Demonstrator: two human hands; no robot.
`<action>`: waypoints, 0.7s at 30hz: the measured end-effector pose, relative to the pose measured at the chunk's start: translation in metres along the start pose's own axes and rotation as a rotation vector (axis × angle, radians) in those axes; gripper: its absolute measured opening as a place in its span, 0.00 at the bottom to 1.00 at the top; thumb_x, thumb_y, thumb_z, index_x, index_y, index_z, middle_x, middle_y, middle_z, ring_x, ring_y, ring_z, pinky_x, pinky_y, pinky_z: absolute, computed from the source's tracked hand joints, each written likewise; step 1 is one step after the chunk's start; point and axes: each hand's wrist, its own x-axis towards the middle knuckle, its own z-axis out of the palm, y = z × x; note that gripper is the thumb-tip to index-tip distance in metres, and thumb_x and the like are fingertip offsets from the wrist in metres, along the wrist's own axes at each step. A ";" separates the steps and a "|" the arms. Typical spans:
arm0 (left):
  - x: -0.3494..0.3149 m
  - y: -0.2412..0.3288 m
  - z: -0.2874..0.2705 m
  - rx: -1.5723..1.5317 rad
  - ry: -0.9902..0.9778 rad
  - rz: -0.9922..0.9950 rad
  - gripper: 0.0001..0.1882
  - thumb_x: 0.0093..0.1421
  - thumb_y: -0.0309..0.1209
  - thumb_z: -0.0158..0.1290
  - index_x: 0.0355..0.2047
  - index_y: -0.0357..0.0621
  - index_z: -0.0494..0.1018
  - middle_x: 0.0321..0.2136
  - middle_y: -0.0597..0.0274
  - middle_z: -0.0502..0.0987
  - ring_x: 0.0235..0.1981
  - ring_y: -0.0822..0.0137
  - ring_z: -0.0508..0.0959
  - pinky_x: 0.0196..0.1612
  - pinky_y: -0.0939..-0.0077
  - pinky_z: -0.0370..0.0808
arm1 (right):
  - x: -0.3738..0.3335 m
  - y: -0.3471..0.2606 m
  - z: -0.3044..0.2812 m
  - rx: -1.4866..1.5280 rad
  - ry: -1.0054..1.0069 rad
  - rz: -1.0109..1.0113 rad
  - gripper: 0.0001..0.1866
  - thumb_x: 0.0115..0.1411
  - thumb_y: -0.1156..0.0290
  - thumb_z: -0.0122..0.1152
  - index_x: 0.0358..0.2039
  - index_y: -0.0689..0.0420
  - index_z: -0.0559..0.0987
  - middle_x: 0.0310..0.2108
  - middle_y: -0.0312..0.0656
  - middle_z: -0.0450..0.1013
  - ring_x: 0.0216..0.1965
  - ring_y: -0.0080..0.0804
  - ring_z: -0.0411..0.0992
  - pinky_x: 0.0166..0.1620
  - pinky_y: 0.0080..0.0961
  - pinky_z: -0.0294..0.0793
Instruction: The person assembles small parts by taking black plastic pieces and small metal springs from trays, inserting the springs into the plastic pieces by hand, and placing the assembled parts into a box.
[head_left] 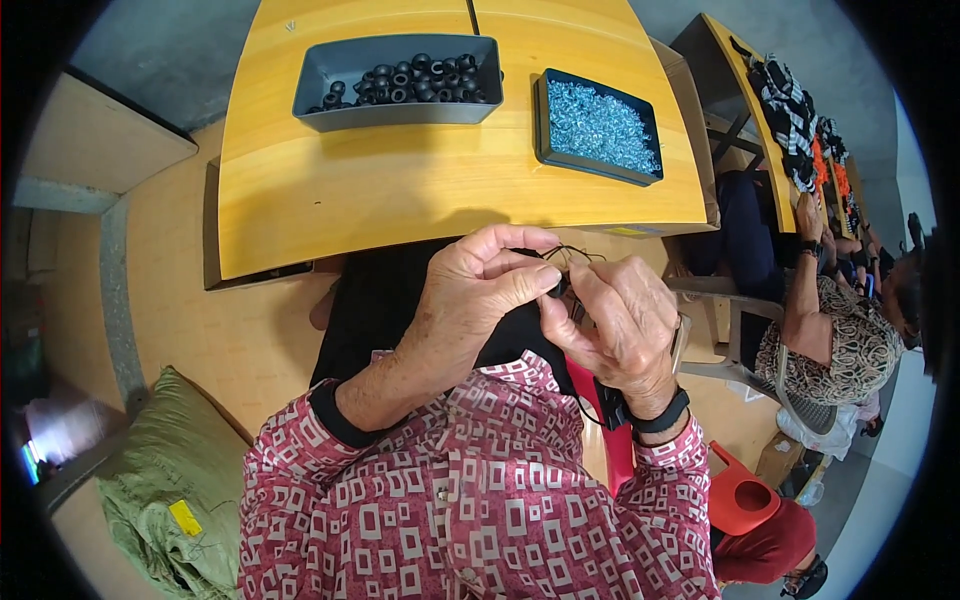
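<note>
Left hand (470,290) and right hand (620,320) meet at frame ctr, fingertips pinched together on a small black part (558,287) w/ thin black cord (575,255) looping at 12 o'clock of it. Yellow table (400,190) beyond carries 2 trays: grey tray (400,110) of black rings at 11 o'clock, dark tray (545,130) of silver-blue screws at 1 o'clock. One green sack (160,470) w/ yellow rectangular label (184,517) at 8 o'clock.

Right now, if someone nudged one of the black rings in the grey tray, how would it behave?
The black rings look round and small, so probably light and apt to roll. They lie heaped in the grey tray, whose walls would likely stop them.
</note>
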 end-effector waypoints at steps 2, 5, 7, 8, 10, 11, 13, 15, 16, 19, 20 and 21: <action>0.000 -0.003 0.001 -0.039 0.038 0.012 0.14 0.59 0.24 0.56 0.45 0.37 0.73 0.36 0.62 0.78 0.37 0.76 0.76 0.47 0.82 0.72 | -0.002 -0.001 0.003 -0.037 0.000 -0.003 0.17 0.41 0.74 0.73 0.32 0.63 0.78 0.22 0.41 0.72 0.21 0.34 0.69 0.23 0.26 0.68; 0.001 -0.006 -0.003 -0.051 0.055 -0.024 0.13 0.59 0.24 0.56 0.45 0.37 0.73 0.37 0.62 0.78 0.39 0.76 0.76 0.47 0.82 0.72 | -0.001 0.000 0.006 -0.075 0.004 -0.051 0.16 0.41 0.74 0.70 0.32 0.65 0.77 0.22 0.40 0.69 0.20 0.33 0.69 0.23 0.26 0.69; 0.002 -0.006 -0.003 -0.069 0.041 -0.033 0.14 0.59 0.24 0.56 0.45 0.37 0.73 0.38 0.62 0.77 0.40 0.76 0.76 0.47 0.82 0.72 | -0.001 0.002 0.005 -0.060 -0.019 -0.034 0.16 0.42 0.75 0.70 0.32 0.65 0.77 0.22 0.41 0.69 0.20 0.34 0.69 0.24 0.26 0.69; 0.003 -0.005 -0.003 -0.086 0.027 -0.042 0.14 0.59 0.24 0.55 0.46 0.37 0.72 0.39 0.61 0.77 0.40 0.76 0.76 0.47 0.82 0.72 | 0.000 0.002 0.004 -0.061 -0.019 -0.034 0.16 0.42 0.75 0.70 0.32 0.65 0.77 0.22 0.41 0.69 0.20 0.34 0.69 0.24 0.26 0.69; 0.004 -0.002 -0.003 -0.081 -0.024 -0.030 0.15 0.59 0.23 0.55 0.47 0.37 0.72 0.39 0.61 0.77 0.41 0.75 0.76 0.47 0.82 0.72 | 0.003 0.001 -0.001 0.016 -0.036 0.059 0.15 0.43 0.75 0.69 0.33 0.64 0.78 0.23 0.41 0.70 0.22 0.34 0.70 0.25 0.26 0.70; 0.004 -0.001 -0.003 -0.075 -0.074 -0.018 0.15 0.59 0.23 0.55 0.47 0.37 0.71 0.39 0.60 0.77 0.41 0.75 0.76 0.47 0.81 0.72 | 0.004 0.001 -0.002 0.015 -0.035 0.060 0.15 0.43 0.75 0.69 0.33 0.64 0.78 0.23 0.41 0.70 0.22 0.34 0.70 0.25 0.26 0.70; 0.005 0.001 -0.004 -0.027 -0.058 -0.020 0.16 0.58 0.24 0.56 0.48 0.36 0.71 0.39 0.58 0.77 0.40 0.74 0.76 0.46 0.82 0.72 | 0.005 0.002 -0.004 0.004 -0.096 0.044 0.16 0.45 0.75 0.69 0.35 0.65 0.78 0.25 0.43 0.71 0.25 0.36 0.72 0.28 0.27 0.72; 0.006 0.004 -0.005 0.021 -0.041 -0.023 0.18 0.57 0.25 0.57 0.48 0.35 0.70 0.39 0.56 0.77 0.40 0.74 0.76 0.46 0.82 0.72 | 0.008 0.003 -0.011 0.077 -0.140 0.062 0.16 0.45 0.75 0.69 0.36 0.65 0.78 0.26 0.43 0.72 0.26 0.37 0.72 0.30 0.27 0.73; 0.006 0.006 -0.006 0.018 -0.050 -0.039 0.18 0.57 0.24 0.57 0.48 0.35 0.70 0.39 0.56 0.77 0.40 0.73 0.76 0.46 0.81 0.73 | 0.009 0.005 -0.015 0.150 -0.184 0.078 0.17 0.46 0.76 0.68 0.38 0.65 0.78 0.27 0.44 0.73 0.28 0.38 0.73 0.31 0.28 0.73; 0.003 0.012 -0.003 0.006 -0.068 -0.087 0.19 0.57 0.21 0.55 0.49 0.36 0.69 0.39 0.56 0.77 0.40 0.72 0.77 0.46 0.80 0.74 | 0.013 0.014 -0.024 0.308 -0.232 0.161 0.14 0.47 0.78 0.67 0.36 0.63 0.80 0.27 0.44 0.73 0.29 0.38 0.74 0.33 0.30 0.74; 0.002 0.013 -0.002 -0.003 -0.076 -0.116 0.19 0.57 0.19 0.54 0.50 0.36 0.69 0.39 0.56 0.77 0.39 0.71 0.78 0.46 0.80 0.74 | 0.014 0.017 -0.025 0.398 -0.263 0.196 0.12 0.47 0.79 0.66 0.35 0.63 0.80 0.27 0.44 0.73 0.29 0.38 0.74 0.33 0.30 0.74; 0.002 0.014 0.000 -0.003 -0.077 -0.117 0.19 0.57 0.19 0.54 0.50 0.36 0.69 0.39 0.56 0.77 0.39 0.71 0.78 0.46 0.80 0.74 | 0.014 0.019 -0.024 0.427 -0.248 0.196 0.11 0.46 0.78 0.67 0.33 0.62 0.81 0.24 0.42 0.73 0.27 0.36 0.73 0.31 0.30 0.73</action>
